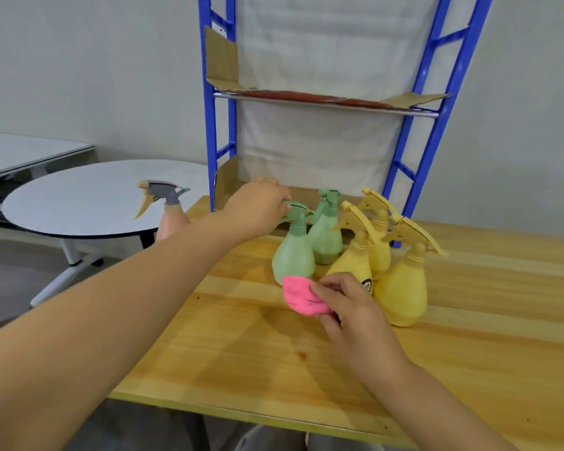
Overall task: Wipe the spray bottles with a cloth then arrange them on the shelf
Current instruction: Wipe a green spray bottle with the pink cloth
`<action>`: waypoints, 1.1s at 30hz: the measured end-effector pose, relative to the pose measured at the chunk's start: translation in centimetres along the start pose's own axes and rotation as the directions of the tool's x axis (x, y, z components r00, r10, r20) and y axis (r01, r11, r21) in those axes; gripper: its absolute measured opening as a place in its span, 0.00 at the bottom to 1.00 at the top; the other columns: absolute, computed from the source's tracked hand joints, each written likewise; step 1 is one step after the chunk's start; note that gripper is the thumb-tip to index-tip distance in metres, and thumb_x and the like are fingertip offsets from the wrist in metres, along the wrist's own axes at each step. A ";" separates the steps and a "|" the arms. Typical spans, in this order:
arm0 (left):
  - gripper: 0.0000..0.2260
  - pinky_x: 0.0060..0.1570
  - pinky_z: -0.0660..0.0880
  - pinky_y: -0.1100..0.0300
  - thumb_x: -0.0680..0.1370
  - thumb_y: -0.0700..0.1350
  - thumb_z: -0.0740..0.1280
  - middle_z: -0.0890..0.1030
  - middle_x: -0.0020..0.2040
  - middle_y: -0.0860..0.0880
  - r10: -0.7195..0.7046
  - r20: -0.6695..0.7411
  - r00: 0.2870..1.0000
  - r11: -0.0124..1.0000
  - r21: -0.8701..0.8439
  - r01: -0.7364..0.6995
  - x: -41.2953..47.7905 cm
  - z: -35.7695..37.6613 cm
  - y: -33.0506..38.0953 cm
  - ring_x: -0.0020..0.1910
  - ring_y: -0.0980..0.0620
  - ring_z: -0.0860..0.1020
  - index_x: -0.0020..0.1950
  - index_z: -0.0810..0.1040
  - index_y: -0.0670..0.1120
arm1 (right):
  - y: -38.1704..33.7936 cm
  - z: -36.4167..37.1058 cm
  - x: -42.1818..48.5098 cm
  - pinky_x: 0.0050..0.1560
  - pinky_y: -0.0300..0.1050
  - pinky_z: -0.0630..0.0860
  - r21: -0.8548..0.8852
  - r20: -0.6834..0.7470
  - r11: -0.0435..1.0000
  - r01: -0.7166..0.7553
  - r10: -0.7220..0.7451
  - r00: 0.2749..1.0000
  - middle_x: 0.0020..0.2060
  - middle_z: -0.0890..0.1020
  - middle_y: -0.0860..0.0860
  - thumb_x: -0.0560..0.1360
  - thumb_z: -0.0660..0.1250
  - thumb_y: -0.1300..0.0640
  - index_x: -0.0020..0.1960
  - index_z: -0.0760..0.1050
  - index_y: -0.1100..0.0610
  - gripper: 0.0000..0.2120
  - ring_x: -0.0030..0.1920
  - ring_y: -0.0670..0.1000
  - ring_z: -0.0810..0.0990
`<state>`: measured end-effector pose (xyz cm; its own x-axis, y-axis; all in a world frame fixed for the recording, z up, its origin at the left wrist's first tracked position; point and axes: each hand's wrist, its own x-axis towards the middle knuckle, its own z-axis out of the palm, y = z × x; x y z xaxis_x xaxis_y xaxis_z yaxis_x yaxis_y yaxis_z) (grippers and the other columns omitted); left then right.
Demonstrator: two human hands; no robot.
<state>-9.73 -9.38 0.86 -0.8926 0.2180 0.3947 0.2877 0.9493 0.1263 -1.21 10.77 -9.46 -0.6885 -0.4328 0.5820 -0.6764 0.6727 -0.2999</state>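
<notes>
Three yellow bottles (401, 288), two green bottles (293, 258), one pink bottle (171, 222)

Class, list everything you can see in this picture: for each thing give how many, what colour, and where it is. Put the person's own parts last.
Green bottles: two, green, on the wooden table, left of the yellow ones.
Yellow bottles: three, yellow, on the wooden table in front of the shelf.
Peach bottle: one, peach with grey and tan trigger, partly hidden behind the left arm.
Cloth: one, pink, in the right hand.
Shelf: one, blue frame, cardboard-lined, behind the bottles.
Wooden table: one, light wood, foreground.
Round table: one, white, left background.
Left hand: one, at the near green bottle's trigger.
Right hand: one, grip on the cloth.
</notes>
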 end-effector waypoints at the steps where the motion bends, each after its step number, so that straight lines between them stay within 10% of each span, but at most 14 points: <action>1: 0.10 0.50 0.67 0.55 0.79 0.46 0.59 0.74 0.48 0.46 -0.006 -0.008 1.000 1.000 -0.011 0.006 -0.4 -0.1 0.2 0.54 0.45 0.72 0.53 0.78 0.43 | 0.2 -0.2 -0.3 0.50 0.34 0.73 -0.011 -0.010 1.000 -0.007 0.006 1.000 0.52 0.77 0.51 0.66 0.73 0.68 0.58 0.79 0.59 0.20 0.51 0.48 0.77; 18: 0.10 0.50 0.67 0.63 0.79 0.43 0.59 0.75 0.53 0.52 -0.010 0.037 0.999 0.967 -0.253 0.020 -8.0 -2.6 3.6 0.54 0.52 0.74 0.56 0.78 0.49 | -2.7 0.0 0.6 0.40 0.47 0.75 -0.121 -0.322 0.983 0.140 -0.172 0.931 0.47 0.80 0.53 0.72 0.63 0.62 0.56 0.80 0.58 0.15 0.46 0.55 0.76; 21: 0.16 0.38 0.64 0.71 0.81 0.41 0.56 0.74 0.55 0.54 0.040 0.092 0.995 0.980 -0.197 -0.021 -7.8 -2.5 3.7 0.53 0.55 0.73 0.64 0.75 0.53 | -2.5 0.7 0.5 0.36 0.52 0.75 -0.233 -0.273 0.963 0.134 -0.197 0.942 0.48 0.79 0.55 0.71 0.58 0.60 0.59 0.78 0.55 0.19 0.45 0.57 0.74; 33: 0.17 0.45 0.59 0.67 0.81 0.40 0.56 0.69 0.46 0.55 0.056 0.154 0.987 0.969 -0.245 -0.017 -6.4 -2.1 2.6 0.59 0.54 0.69 0.64 0.75 0.55 | -1.1 3.0 -3.2 0.29 0.42 0.68 -0.209 0.063 0.962 0.177 -0.167 0.984 0.37 0.72 0.48 0.64 0.77 0.61 0.51 0.81 0.43 0.20 0.36 0.51 0.72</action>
<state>-2.52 -8.74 0.54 -0.9179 0.3027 0.2567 0.3787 0.8614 0.3385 0.94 9.64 -13.25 -0.5808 -0.5758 0.5755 -0.7176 0.6959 -0.0280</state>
